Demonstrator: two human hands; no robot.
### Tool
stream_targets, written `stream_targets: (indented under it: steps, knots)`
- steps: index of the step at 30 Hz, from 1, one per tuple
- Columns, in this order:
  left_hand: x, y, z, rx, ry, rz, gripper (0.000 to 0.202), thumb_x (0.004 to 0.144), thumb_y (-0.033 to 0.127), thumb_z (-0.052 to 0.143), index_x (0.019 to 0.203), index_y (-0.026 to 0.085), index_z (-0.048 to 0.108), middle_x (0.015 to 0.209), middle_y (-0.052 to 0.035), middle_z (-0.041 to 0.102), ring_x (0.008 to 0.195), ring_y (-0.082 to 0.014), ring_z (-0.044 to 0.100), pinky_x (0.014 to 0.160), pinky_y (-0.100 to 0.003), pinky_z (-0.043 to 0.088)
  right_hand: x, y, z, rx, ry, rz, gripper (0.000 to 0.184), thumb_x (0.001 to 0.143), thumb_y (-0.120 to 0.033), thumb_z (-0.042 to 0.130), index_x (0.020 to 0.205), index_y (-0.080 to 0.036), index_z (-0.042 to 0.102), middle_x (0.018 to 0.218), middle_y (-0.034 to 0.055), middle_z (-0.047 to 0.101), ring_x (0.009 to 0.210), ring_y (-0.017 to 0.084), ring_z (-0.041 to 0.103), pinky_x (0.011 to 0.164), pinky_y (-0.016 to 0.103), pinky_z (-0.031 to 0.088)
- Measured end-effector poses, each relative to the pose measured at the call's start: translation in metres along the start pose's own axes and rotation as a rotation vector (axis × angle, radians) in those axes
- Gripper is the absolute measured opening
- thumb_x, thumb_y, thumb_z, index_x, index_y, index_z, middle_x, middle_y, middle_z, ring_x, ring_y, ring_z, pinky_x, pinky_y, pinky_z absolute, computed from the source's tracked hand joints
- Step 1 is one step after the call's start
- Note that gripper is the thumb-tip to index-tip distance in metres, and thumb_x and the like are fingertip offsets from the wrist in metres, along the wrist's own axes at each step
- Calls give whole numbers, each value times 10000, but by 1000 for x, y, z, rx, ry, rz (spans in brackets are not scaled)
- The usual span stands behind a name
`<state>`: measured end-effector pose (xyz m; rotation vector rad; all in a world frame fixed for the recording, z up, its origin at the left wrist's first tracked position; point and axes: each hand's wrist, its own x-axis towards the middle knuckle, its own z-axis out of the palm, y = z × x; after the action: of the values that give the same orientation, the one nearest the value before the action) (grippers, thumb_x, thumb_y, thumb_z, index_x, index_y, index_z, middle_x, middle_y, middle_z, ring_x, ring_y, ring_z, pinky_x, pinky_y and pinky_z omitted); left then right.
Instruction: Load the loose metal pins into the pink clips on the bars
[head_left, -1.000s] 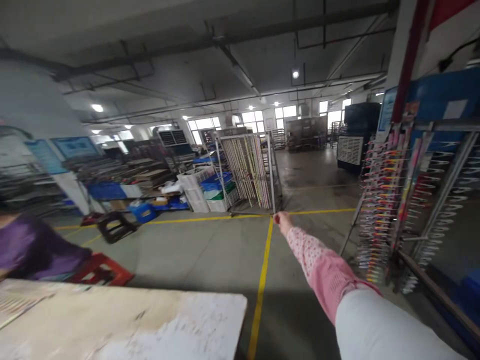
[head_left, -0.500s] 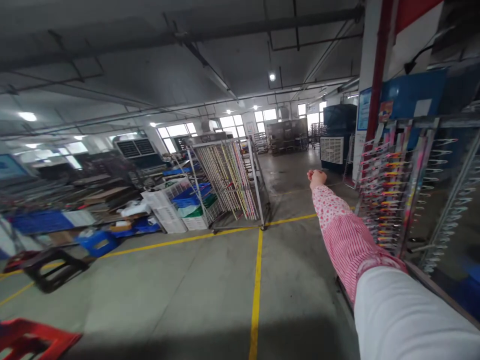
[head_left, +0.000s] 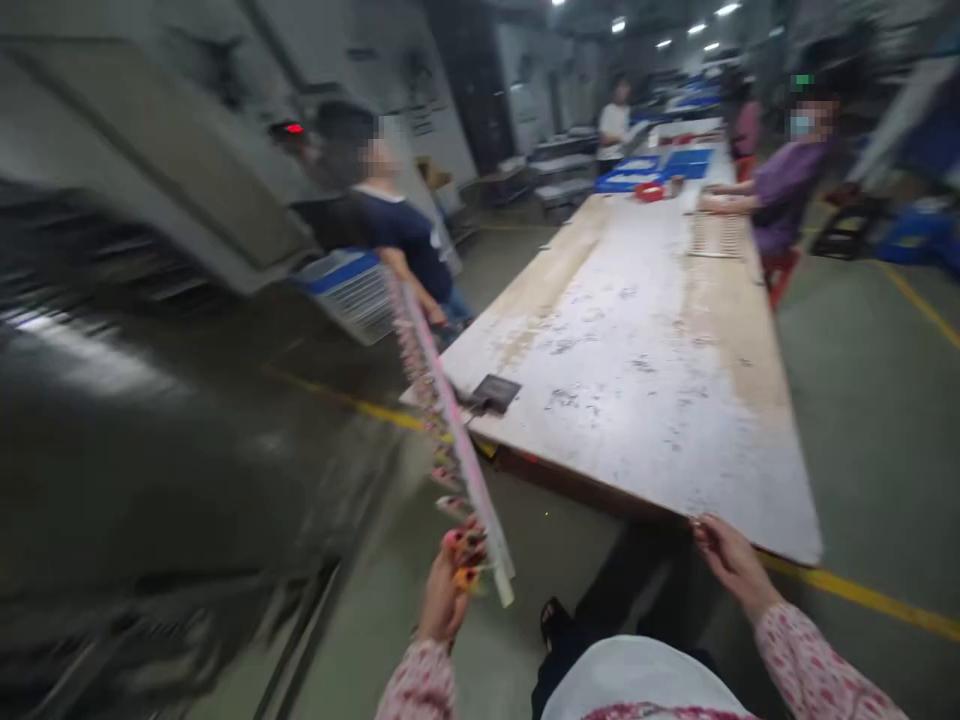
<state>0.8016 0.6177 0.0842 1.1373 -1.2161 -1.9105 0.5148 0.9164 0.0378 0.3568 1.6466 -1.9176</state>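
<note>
My left hand (head_left: 444, 590) is closed at the lower end of a long, pale pink and white bar (head_left: 463, 440). A row of small coloured pieces runs along the bar's left side, and some orange and pink ones show at my fingers. The bar slants up and away to the left, past the near corner of a long table (head_left: 637, 340). By the table's near edge is my right hand (head_left: 727, 560), fingers drawn together. Whatever they may pinch is too small to make out. Dark specks lie scattered over the white tabletop, and a flat dark piece (head_left: 495, 393) rests at its near left corner.
A person in a dark shirt (head_left: 401, 225) stands left of the table, near a white basket (head_left: 349, 290). On the right, a person in purple (head_left: 791, 180) sits by a slatted tray (head_left: 716, 235). Blue trays (head_left: 634, 175) lie farther up. Yellow lines (head_left: 862, 592) mark the floor.
The view has swung from the aisle and hanging racks to the long table. Earlier one outstretched arm showed beside a rack; now both hands are in view, the left holding the bar.
</note>
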Motion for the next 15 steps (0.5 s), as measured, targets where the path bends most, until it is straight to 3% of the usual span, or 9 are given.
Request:
stream_targets:
  steps: [3, 6, 10, 15]
  knots:
    - [-16, -16, -21, -157, -2, 19, 611, 679, 634, 698, 1058, 157, 658, 1001, -90, 685, 757, -144, 621, 698, -274, 519, -38, 13, 117, -62, -526, 79, 262, 634, -312, 768, 786, -172, 608, 701, 28, 660, 524, 107, 557, 503, 228, 455]
    - [-16, -28, -19, -161, -71, 63, 590, 727, 594, 679, 1142, 177, 633, 1076, -94, 667, 776, -143, 611, 709, -272, 506, -85, -1, 192, -181, -848, -55, 265, 699, -323, 754, 844, -170, 593, 758, 23, 685, 572, 98, 583, 556, 219, 458]
    - [-10, -29, -24, -128, -90, 134, 541, 809, 587, 591, 1170, 185, 578, 1118, -109, 639, 910, -192, 615, 806, -319, 495, -116, -10, 252, -332, -1008, -248, 226, 766, -341, 708, 883, -178, 603, 817, 35, 704, 676, 122, 623, 658, 251, 498]
    - [7, -13, -35, -9, -127, 215, 499, 830, 561, 573, 1181, 208, 553, 1139, -88, 620, 979, -206, 597, 877, -321, 466, -124, 3, 293, -477, -1023, -537, 169, 848, -336, 625, 924, -185, 608, 881, 47, 682, 827, 160, 644, 767, 285, 511]
